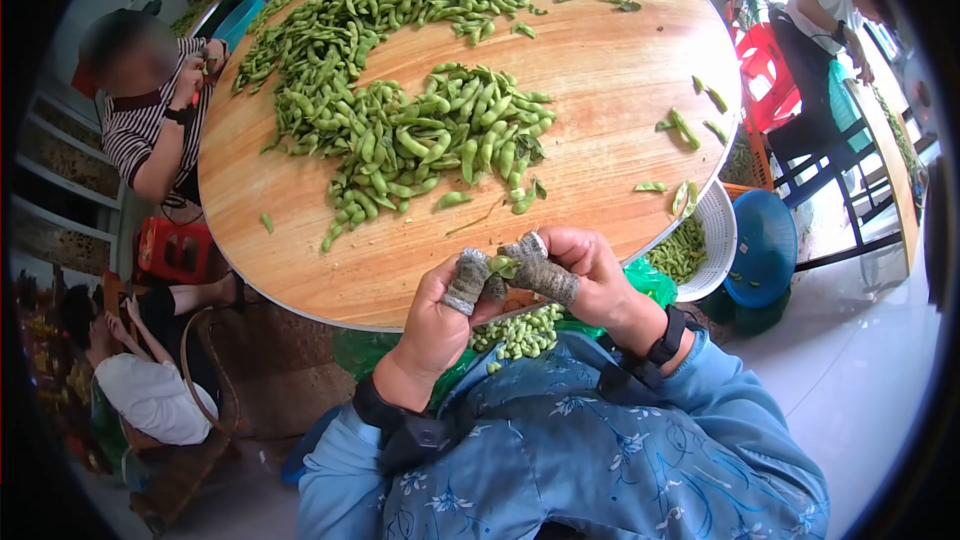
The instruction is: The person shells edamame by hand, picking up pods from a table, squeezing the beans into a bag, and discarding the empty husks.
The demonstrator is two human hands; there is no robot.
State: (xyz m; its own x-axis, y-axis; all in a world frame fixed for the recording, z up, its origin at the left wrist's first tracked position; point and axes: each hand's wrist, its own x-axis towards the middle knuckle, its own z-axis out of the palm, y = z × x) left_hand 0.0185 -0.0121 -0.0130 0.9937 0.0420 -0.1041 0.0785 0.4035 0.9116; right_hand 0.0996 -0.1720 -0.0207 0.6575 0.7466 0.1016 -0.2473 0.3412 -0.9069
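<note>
Between my two hands, just over the table's near edge, is a green edamame pod. My left hand is closed on its left side, with grey knitted finger covers on the thumb and fingers. On the pod's right side my right hand is closed too, wearing similar covers. Part of the pod is hidden by the covered fingertips. Right below my hands, shelled green beans lie heaped by a green plastic bag at my lap. A large pile of edamame pods spreads over the round wooden table.
Loose pods lie at the table's right. A white basket of pods and a blue basin stand to the right. One person in stripes works at the left; another sits lower left. A red stool stands between them.
</note>
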